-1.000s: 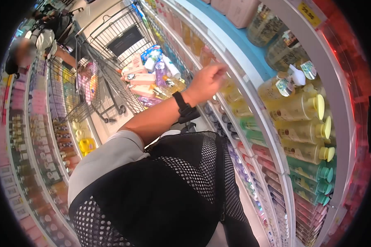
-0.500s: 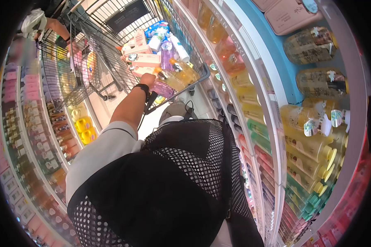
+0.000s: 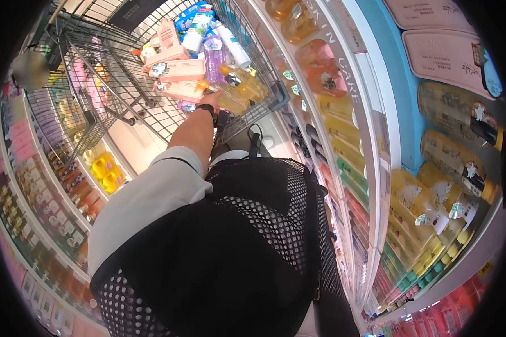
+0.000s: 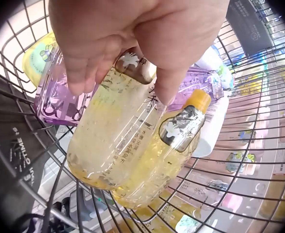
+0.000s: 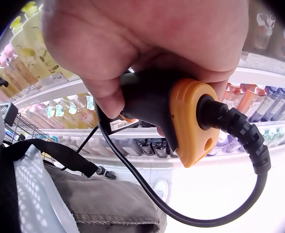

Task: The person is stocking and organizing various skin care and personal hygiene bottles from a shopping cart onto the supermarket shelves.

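In the head view my left hand (image 3: pixel 210 99) reaches into the wire shopping cart (image 3: pixel 278 96). The left wrist view shows its thumb and fingers gripping a clear bottle of pale yellow liquid (image 4: pixel 114 133) around the upper end. Beside that bottle lies a second yellow bottle (image 4: pixel 154 167) with an orange cap. A purple bottle (image 4: pixel 60 92) lies behind my fingers. My right hand (image 5: pixel 147 39), seen only in the right wrist view, grips a black and orange handheld device (image 5: pixel 193 128) with a black cable.
Pink packages (image 3: pixel 180 70), a white bottle (image 3: pixel 234 48) and blue packs (image 3: pixel 192 17) lie in the cart. Another cart (image 3: pixel 76 106) stands to the left. Shelves of bottles (image 3: pixel 427 208) line the right side, and more shelves (image 3: pixel 45 185) run along the left.
My left hand has moved from beside the right-hand shelf down to the cart, where it now grips the yellow bottle. The head view has shifted, with the right shelves showing lower.
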Motion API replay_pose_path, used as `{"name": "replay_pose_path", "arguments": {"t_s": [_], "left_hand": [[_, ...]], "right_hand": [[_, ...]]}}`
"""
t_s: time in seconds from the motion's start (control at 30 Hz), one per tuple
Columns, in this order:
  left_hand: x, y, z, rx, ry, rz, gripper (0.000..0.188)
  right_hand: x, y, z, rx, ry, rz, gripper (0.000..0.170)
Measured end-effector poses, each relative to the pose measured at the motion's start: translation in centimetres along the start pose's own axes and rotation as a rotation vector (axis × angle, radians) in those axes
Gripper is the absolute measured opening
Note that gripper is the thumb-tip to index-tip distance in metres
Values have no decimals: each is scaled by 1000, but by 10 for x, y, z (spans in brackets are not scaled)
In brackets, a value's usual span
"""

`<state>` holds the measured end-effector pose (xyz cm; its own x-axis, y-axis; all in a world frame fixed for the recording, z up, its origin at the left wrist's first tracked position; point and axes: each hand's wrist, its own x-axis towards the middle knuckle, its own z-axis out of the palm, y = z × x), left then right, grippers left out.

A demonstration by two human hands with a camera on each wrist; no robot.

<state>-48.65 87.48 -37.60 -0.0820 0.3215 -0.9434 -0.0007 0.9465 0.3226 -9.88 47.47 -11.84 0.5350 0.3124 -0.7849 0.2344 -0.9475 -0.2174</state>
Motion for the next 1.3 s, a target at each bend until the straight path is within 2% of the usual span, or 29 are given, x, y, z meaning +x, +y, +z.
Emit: {"name": "replay_pose_path", "arguments": {"t_s": [0.07,0.1,0.17,0.27,0.33,0.4,0.5,0.57,0.6,0.67,0.7,0.73,0.77,0.83,0.87,0.97,1.03,1.13,1.2,1.27,1.3], "left_hand": [[-13,6,8,47,145,52,58],[-25,11,11,49,142,49,58],[-47,19,14,-157,5,39,54],[-40,17,11,-94,27,-35,57],[-27,8,6,-63,33,-22,57],[-42,13,8,-36,39,-6,57],[-83,20,8,-51,109,98,54],[-104,23,6,-106,50,239,51],[-104,21,2,-108,54,242,51],[-100,23,-11,-95,-83,339,48],[-146,41,-9,-67,-46,368,43],[-150,45,-13,-70,-40,384,43],[-152,49,-20,-11,-57,401,45],[-151,57,-35,109,-80,423,57],[-164,63,-36,113,-75,441,57],[-220,85,-41,119,-136,650,69],[-254,97,-39,106,-152,722,69],[-296,117,-33,118,-200,838,68],[-326,128,-24,145,-306,959,65],[-349,138,-14,194,-306,1032,64],[-364,143,-6,257,-286,1141,64]], "right_hand": [[-10,-16,-1,42,19,27,38],[-9,-13,0,42,21,32,38],[-2,-2,4,-1,32,-18,39],[-4,-5,2,-25,18,-5,39],[-7,-6,1,-29,20,18,40],[-2,1,1,-34,22,33,40],[3,9,2,-30,-10,18,42],[1,10,2,21,-5,35,44],[-1,10,1,21,-8,31,44],[-1,7,0,-3,-14,25,44],[0,9,0,-28,17,21,44],[5,14,2,-22,16,5,44],[18,30,7,-17,17,2,45],[27,37,12,1,17,-14,46],[24,33,10,11,-1,-11,46],[33,37,16,-10,1,-72,46],[45,49,24,-50,47,-150,45],[54,56,32,48,11,-181,43],[58,58,33,64,46,-178,40],[41,44,25,65,17,-480,36],[25,24,14,59,-41,-236,33]]}}
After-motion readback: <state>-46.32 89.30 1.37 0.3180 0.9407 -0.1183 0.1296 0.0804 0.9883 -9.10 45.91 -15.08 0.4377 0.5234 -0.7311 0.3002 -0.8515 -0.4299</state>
